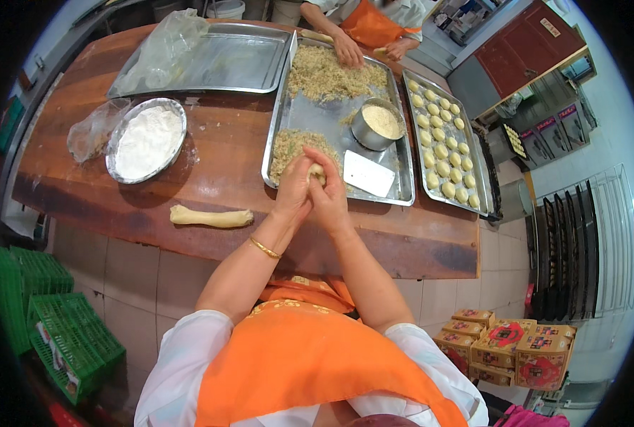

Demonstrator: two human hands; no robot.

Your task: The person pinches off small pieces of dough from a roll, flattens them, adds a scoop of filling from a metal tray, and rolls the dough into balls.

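Observation:
My left hand (pixel 293 183) and my right hand (pixel 329 193) are cupped together above the near edge of a large metal tray (pixel 323 119). Between them they hold a small pale piece of dough (pixel 317 173), mostly hidden by the fingers. Just beyond my hands lies a heap of crumbly tan filling (pixel 292 146). A white flat scraper (pixel 368 174) rests in the tray to the right, near a round metal pot (pixel 378 128) of pale yellow crumbs. On the wooden table to the left sits a roll of dough (pixel 211 217).
A metal bowl of white flour (pixel 147 141) stands left, beside a plastic bag (pixel 92 132). Behind it is another tray (pixel 240 60) with plastic sheeting. Rows of round dough balls fill a tray (pixel 441 139) at right. Across the table a co-worker's hand (pixel 348 50) touches the far filling.

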